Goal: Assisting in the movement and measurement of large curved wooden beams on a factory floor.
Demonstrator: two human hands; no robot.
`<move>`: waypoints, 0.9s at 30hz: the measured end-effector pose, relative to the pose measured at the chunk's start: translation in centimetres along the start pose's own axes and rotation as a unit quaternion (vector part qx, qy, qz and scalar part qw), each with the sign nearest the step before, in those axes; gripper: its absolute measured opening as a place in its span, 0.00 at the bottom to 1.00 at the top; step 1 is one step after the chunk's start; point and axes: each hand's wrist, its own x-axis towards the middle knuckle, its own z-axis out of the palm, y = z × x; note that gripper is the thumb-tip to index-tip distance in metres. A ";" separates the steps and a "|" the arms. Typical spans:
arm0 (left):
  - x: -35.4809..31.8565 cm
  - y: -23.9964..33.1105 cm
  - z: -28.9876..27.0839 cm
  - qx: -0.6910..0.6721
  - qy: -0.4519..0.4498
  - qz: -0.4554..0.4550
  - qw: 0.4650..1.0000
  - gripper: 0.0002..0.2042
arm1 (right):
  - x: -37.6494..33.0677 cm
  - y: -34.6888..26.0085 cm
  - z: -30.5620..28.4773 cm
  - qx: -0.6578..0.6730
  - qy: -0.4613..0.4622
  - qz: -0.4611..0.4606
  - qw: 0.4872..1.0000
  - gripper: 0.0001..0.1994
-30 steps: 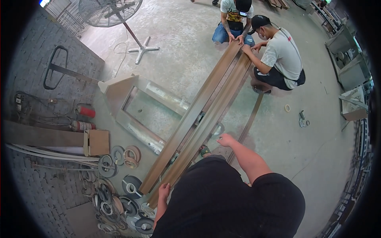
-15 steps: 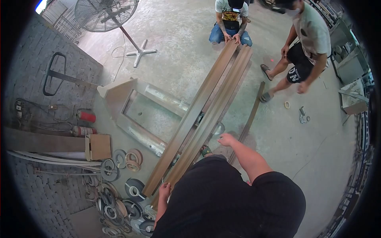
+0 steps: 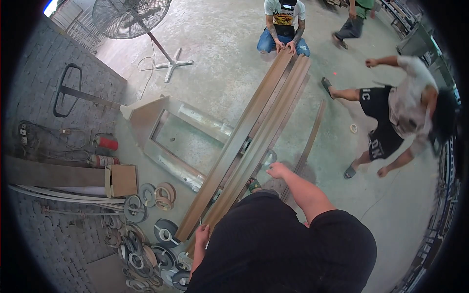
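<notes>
A stack of long brown boards (image 3: 254,141) runs slantwise across the concrete floor (image 3: 220,53), from the person's body up to a crouching co-worker (image 3: 283,24) at its far end. The left hand (image 3: 202,234) grips the near end of the outer board. The right hand (image 3: 277,170) rests half-open against the stack's right edge, farther along.

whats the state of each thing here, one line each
long brown boards: stacked lengthwise, lying flat, held at both ends
left hand: gripping the boards' near end
right hand: resting on the boards' right edge
pallet jack: parked, forks under the boards
pedestal fan: upright, spinning or not cannot be told
tape rolls: lying flat in a heap
</notes>
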 end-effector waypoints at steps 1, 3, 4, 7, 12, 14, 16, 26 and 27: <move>0.0 0.0 0.0 0.003 -0.008 0.028 1.000 0.15 | 0.0 0.1 0.0 -0.001 -0.005 0.005 1.000 0.27; -0.3 -0.1 0.1 0.001 0.005 -0.008 1.000 0.15 | 0.0 0.3 0.3 -0.001 -0.011 0.010 1.000 0.27; -0.3 -0.1 0.2 0.002 -0.006 0.026 1.000 0.15 | 0.1 0.5 0.5 -0.001 -0.005 0.004 1.000 0.28; -0.1 -1.0 0.2 -0.004 -0.008 0.026 1.000 0.15 | 0.5 1.1 1.2 -0.003 -0.003 -0.009 1.000 0.28; 3.2 -5.3 -0.7 0.112 -0.036 0.070 0.991 0.20 | 0.5 1.8 2.2 -0.003 0.000 -0.008 1.000 0.28; 4.9 -7.0 -0.8 0.094 -0.073 0.096 0.988 0.21 | -0.2 2.0 2.7 0.030 0.008 0.002 1.000 0.28; 5.6 -7.7 -1.9 0.098 -0.093 0.092 0.987 0.22 | -1.2 2.1 3.5 0.073 0.018 0.022 0.997 0.28; 6.4 3.6 -6.3 0.251 -0.107 0.119 0.955 0.23 | -8.6 6.1 9.2 0.117 -0.004 0.118 0.986 0.28; 6.4 4.4 -6.0 0.265 -0.053 0.140 0.953 0.23 | -9.0 6.6 9.5 0.111 0.005 0.122 0.986 0.28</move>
